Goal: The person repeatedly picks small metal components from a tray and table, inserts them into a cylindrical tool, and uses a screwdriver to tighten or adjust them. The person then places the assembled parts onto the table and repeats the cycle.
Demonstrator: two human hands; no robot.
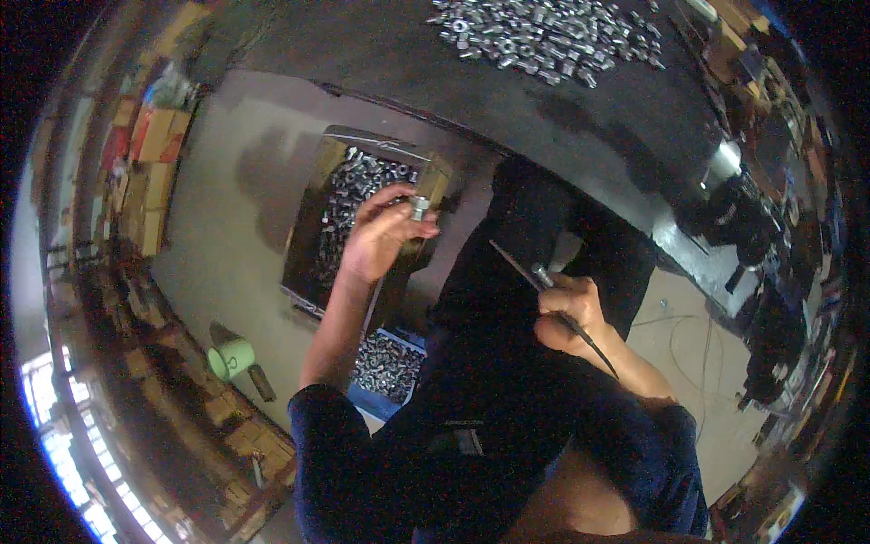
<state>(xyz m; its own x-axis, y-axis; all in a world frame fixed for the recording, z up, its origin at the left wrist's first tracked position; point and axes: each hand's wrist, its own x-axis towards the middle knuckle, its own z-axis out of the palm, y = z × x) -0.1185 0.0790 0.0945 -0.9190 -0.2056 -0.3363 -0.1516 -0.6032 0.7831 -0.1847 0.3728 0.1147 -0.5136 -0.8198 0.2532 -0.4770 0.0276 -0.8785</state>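
Note:
My left hand (382, 231) is raised over a dark crate (302, 263) and pinches a small silvery metal fitting (420, 208) between thumb and fingers. Many similar metal fittings (349, 195) lie heaped inside that crate. In front of my dark-trousered lap, my right hand (573, 313) is closed around a long, thin, dark tool (513, 260) that tapers at both ends and looks like a slim file. Another short metal fitting (542, 275) sticks out at the fingers of the same hand. The two hands are apart.
Below the crate stands a blue bin (388, 367) full of small metal parts. A dark worktable (362, 45) spans the top, bearing a pile of metal fittings (553, 36). A green mug-like container (231, 359) lies on the left, near stacked cartons (165, 136). Thin wire (702, 344) trails on the floor at right.

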